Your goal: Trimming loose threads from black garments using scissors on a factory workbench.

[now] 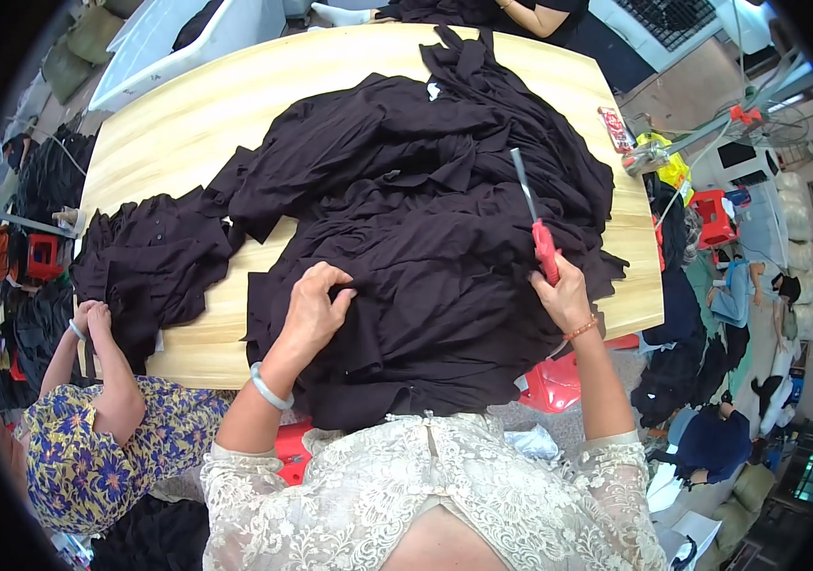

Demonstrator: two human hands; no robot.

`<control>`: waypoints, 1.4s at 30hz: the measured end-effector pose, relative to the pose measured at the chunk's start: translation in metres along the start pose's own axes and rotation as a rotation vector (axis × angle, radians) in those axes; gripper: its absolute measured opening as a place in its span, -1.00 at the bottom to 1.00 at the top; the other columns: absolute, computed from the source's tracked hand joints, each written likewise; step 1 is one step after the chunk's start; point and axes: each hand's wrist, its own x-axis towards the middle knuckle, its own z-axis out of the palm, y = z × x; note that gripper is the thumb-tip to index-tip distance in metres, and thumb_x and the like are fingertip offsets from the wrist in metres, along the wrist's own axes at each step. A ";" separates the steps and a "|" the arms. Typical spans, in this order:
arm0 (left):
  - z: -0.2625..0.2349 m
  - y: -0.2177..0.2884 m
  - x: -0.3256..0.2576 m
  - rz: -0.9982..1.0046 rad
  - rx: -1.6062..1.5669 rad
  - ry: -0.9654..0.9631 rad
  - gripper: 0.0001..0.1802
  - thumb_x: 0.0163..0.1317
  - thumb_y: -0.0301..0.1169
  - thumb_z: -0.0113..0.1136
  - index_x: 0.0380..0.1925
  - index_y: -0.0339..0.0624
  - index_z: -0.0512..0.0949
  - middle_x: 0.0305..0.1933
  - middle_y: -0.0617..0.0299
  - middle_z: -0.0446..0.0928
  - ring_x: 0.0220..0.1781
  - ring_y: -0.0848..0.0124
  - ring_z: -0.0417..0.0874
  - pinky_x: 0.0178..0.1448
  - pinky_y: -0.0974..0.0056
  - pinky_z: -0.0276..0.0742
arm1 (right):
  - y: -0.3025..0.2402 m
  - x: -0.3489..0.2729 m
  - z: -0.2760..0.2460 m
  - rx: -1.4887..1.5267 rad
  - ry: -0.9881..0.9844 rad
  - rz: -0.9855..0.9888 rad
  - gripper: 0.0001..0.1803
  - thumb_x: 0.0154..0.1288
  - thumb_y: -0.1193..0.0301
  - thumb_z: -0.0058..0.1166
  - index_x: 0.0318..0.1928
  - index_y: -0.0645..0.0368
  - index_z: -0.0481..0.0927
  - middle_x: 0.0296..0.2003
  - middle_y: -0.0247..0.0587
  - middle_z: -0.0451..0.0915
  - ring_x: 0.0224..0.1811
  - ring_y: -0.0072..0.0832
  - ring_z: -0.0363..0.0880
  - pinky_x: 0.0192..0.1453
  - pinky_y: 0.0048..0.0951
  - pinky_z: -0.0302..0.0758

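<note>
A large heap of dark, nearly black garments (425,276) spreads over the table in front of me, its near edge hanging toward my lap. My left hand (316,305) is over the left part of this cloth, fingers bent and thumb apart, with nothing visible between them. Closed around a red handle is my right hand (563,290), at the right side of the heap. That handle belongs to a red-handled tool (544,246) with a long, slim metal blade pointing away from me; its exact kind is not clear.
The pale wooden table (178,124) carries a smaller dark garment (154,247) at left, where a co-worker's hands (92,319) touch it. A red packet (614,130) lies at the right edge. Beyond stand a white bin (178,52) and another person's arm (535,19). A red stool (556,385) is below.
</note>
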 end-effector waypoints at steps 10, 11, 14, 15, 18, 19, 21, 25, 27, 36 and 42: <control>-0.063 0.014 0.037 -0.013 -0.201 0.352 -0.92 0.12 -0.63 0.19 -0.35 -0.35 0.56 -0.39 0.21 0.55 -0.34 0.50 0.54 -0.20 0.45 0.43 | -0.030 0.053 -0.060 0.146 0.185 -0.078 -0.88 0.28 0.48 0.14 -0.21 0.27 0.62 -0.53 -0.42 0.50 -0.49 -0.68 0.38 -0.36 -0.56 0.35; -0.065 0.014 0.046 -0.033 -0.230 0.373 -0.94 0.16 -0.61 0.20 -0.34 -0.34 0.57 -0.39 0.27 0.56 -0.36 0.55 0.53 -0.22 0.47 0.43 | -0.039 0.062 -0.066 0.140 0.208 -0.098 -0.88 0.30 0.48 0.13 -0.21 0.27 0.63 -0.52 -0.47 0.49 -0.48 -0.70 0.37 -0.37 -0.58 0.34; -0.064 0.007 0.077 0.058 -0.392 0.534 -0.94 0.21 -0.56 0.22 -0.33 -0.31 0.60 -0.42 0.34 0.57 -0.41 0.66 0.49 -0.30 0.52 0.41 | -0.040 0.089 -0.073 0.120 0.326 -0.241 -0.84 0.30 0.42 0.21 -0.22 0.28 0.64 -0.51 -0.48 0.49 -0.49 -0.73 0.33 -0.37 -0.61 0.31; -0.068 0.011 0.084 -0.050 -0.437 0.549 -0.94 0.20 -0.56 0.23 -0.33 -0.30 0.62 -0.43 0.33 0.57 -0.41 0.65 0.50 -0.32 0.52 0.42 | -0.039 0.094 -0.078 0.088 0.294 -0.217 -0.83 0.29 0.41 0.21 -0.22 0.28 0.64 -0.52 -0.48 0.49 -0.49 -0.72 0.34 -0.38 -0.59 0.32; -0.057 -0.017 0.084 -0.051 -0.204 0.392 -0.91 0.16 -0.50 0.29 -0.36 -0.29 0.63 -0.41 0.26 0.58 -0.42 0.52 0.56 -0.30 0.41 0.50 | -0.023 0.100 -0.066 0.054 0.184 -0.163 -0.81 0.27 0.40 0.22 -0.22 0.30 0.64 -0.53 -0.41 0.52 -0.50 -0.70 0.37 -0.39 -0.57 0.34; -0.042 -0.016 0.075 -0.020 -0.190 0.308 -0.84 0.14 -0.45 0.33 -0.32 -0.30 0.63 -0.36 0.22 0.59 -0.39 0.49 0.58 -0.26 0.39 0.52 | -0.007 0.099 -0.063 -0.075 0.131 -0.045 -0.82 0.26 0.41 0.20 -0.23 0.31 0.62 -0.54 -0.30 0.54 -0.49 -0.66 0.43 -0.37 -0.52 0.39; -0.019 -0.020 0.045 -0.251 -0.301 -0.054 -0.59 0.07 -0.25 0.43 -0.20 -0.33 0.60 -0.23 0.13 0.59 -0.22 0.40 0.62 -0.10 0.32 0.54 | -0.002 0.083 -0.048 -0.043 0.167 -0.040 -0.80 0.26 0.39 0.18 -0.26 0.31 0.60 -0.53 -0.13 0.57 -0.45 -0.46 0.56 -0.29 -0.41 0.48; -0.009 -0.005 0.002 -0.104 0.024 -0.118 -0.31 -0.10 -0.11 0.51 -0.10 -0.42 0.50 -0.15 -0.01 0.48 -0.03 0.07 0.51 0.07 0.15 0.45 | -0.047 0.026 -0.021 -0.078 0.025 -0.067 -0.60 0.03 0.34 0.41 -0.17 0.27 0.58 -0.47 -0.27 0.53 -0.48 -0.56 0.44 -0.37 -0.47 0.42; -0.003 -0.018 -0.005 -0.123 0.010 -0.006 -0.43 -0.04 -0.19 0.47 -0.16 -0.40 0.50 -0.19 0.00 0.47 -0.08 0.07 0.51 0.01 0.14 0.44 | -0.065 0.002 -0.001 -0.111 -0.059 -0.321 -0.47 -0.12 0.25 0.51 -0.19 0.22 0.53 -0.41 -0.23 0.43 -0.49 -0.45 0.38 -0.41 -0.44 0.38; -0.023 0.004 0.001 -0.631 -1.146 -0.130 -0.94 0.26 -0.50 0.22 -0.39 -0.15 0.54 -0.48 0.50 0.49 -0.49 0.75 0.39 -0.36 0.57 0.32 | -0.025 0.007 -0.026 -0.339 0.126 -0.185 -0.73 0.08 0.61 0.08 -0.14 0.28 0.51 -0.33 0.03 0.47 -0.34 0.02 0.50 -0.25 -0.14 0.44; 0.021 -0.005 -0.042 -0.784 -1.081 -0.255 -0.86 0.23 -0.42 0.28 -0.30 -0.18 0.52 -0.54 0.46 0.45 -0.58 0.70 0.39 -0.51 0.55 0.34 | -0.015 -0.007 -0.063 -0.782 -0.027 -0.010 -0.62 0.15 0.21 0.28 -0.26 0.24 0.45 -0.39 0.01 0.44 -0.38 0.05 0.51 -0.33 -0.06 0.42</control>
